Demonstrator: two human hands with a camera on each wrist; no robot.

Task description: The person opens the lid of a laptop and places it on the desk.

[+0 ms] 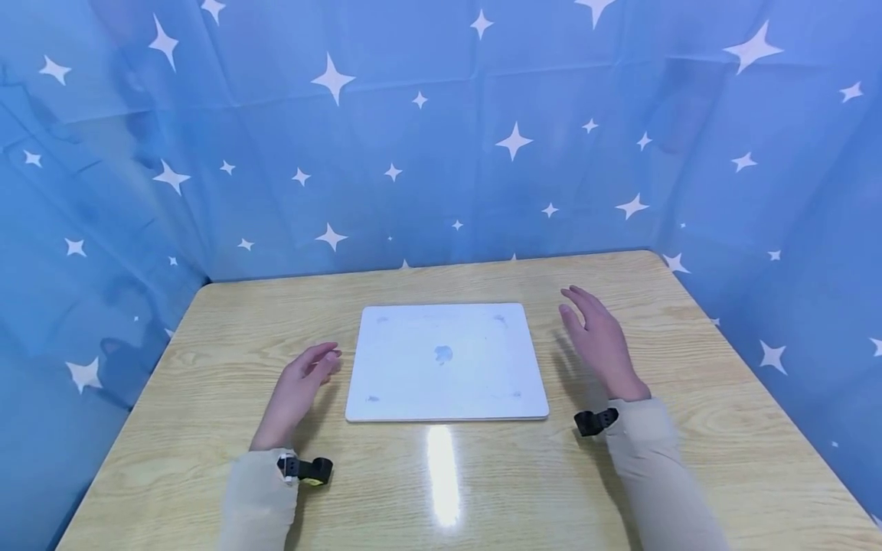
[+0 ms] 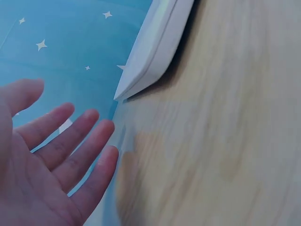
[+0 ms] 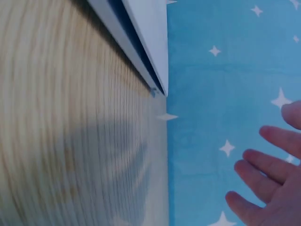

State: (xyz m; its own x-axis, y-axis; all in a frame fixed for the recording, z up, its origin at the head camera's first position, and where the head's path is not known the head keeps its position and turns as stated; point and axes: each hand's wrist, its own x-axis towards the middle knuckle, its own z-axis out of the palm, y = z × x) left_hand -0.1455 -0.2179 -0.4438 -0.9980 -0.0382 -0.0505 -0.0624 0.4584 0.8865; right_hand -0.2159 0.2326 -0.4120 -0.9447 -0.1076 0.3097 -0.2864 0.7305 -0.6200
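Observation:
A silver laptop (image 1: 448, 375) lies flat on the wooden table with its lid down and an apple logo in the middle. Small grey marks show near the lid's corners. To its left, my left hand (image 1: 306, 386) hovers with relaxed fingers, apart from the laptop's side. The left wrist view shows that palm and its spread fingers (image 2: 77, 162) holding nothing, near a rounded laptop corner (image 2: 146, 77). Beyond the opposite edge is my right hand (image 1: 599, 340), raised over the table with its fingers loosely extended. In the right wrist view a dark seam runs along the laptop's side (image 3: 141, 52).
The pale wooden table (image 1: 227, 337) reaches back to a blue curtain (image 1: 413, 191) with white stars, which also hangs along both sides. A bright light reflection (image 1: 443, 474) falls in front of the laptop. Black wrist cameras sit at both sleeves.

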